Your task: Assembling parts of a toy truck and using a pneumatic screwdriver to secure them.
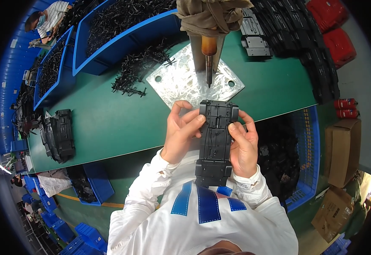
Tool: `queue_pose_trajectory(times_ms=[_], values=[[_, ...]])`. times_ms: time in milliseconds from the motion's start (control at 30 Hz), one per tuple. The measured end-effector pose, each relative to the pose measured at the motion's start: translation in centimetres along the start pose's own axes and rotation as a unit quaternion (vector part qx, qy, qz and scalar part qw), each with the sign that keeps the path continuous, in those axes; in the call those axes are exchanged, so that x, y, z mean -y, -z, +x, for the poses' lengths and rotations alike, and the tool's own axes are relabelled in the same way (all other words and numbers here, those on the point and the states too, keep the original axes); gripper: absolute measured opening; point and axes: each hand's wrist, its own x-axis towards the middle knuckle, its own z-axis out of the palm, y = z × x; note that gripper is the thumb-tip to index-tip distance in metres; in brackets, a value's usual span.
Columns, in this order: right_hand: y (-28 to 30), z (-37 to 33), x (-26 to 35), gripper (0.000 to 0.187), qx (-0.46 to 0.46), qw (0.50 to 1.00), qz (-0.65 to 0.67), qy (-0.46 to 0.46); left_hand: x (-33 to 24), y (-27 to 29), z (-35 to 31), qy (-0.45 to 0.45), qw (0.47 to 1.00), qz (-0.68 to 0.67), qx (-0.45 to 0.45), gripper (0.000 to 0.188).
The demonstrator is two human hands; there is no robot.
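Observation:
Between my two hands is a long black plastic chassis [216, 140], held upright in front of my chest. My left hand [183, 129] pinches its upper left edge with the thumb on the face. At its right edge my right hand [244, 144] grips with the thumb pressed on the side and fingers behind. Just beyond its far end, a pointed metal tip [209, 72] like a soldering iron's points down from a cloth-wrapped mount [208, 19]. Under that tip lies a scratched metal plate [181, 80] with holes near its corners.
Small black plastic parts [136, 70] lie heaped left of the plate. Blue bins [126, 34] of similar parts stand behind. Stacked black chassis [58, 136] sit at the green table's [109, 131] left end, more [296, 34] at far right. A blue crate [308, 170] stands below the right edge.

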Motion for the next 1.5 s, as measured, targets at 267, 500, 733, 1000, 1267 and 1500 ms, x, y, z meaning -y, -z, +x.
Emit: queue_pose_trajectory(times_ms=[267, 500, 733, 1000, 1267, 1500], values=[[-0.13, 0.02, 0.08, 0.045, 0.001, 1.000, -0.004, 0.003, -0.23, -0.07, 0.04, 0.001, 1.000, -0.023, 0.013, 0.038], [-0.31, 0.10, -0.04, 0.044, -0.004, 1.000, 0.008, -0.002, -0.21, -0.03, 0.13, 0.003, 1.000, -0.004, 0.001, 0.037], [0.09, 0.33, -0.09, 0.042, -0.020, 1.000, 0.002, -0.005, -0.47, -0.31, 0.37, 0.016, 1.000, 0.020, -0.009, 0.039], [0.21, 0.35, -0.14, 0.042, -0.023, 1.000, 0.006, -0.011, -0.56, -0.47, 0.32, 0.027, 0.998, 0.044, -0.022, 0.040], [0.22, 0.36, -0.19, 0.042, -0.021, 1.000, 0.007, -0.007, -0.24, 0.06, 0.40, 0.031, 0.999, 0.009, -0.018, 0.043], [0.10, 0.58, -0.22, 0.043, -0.021, 1.000, 0.005, -0.009, -0.44, -0.36, 0.45, 0.019, 0.999, 0.024, -0.028, 0.041]])
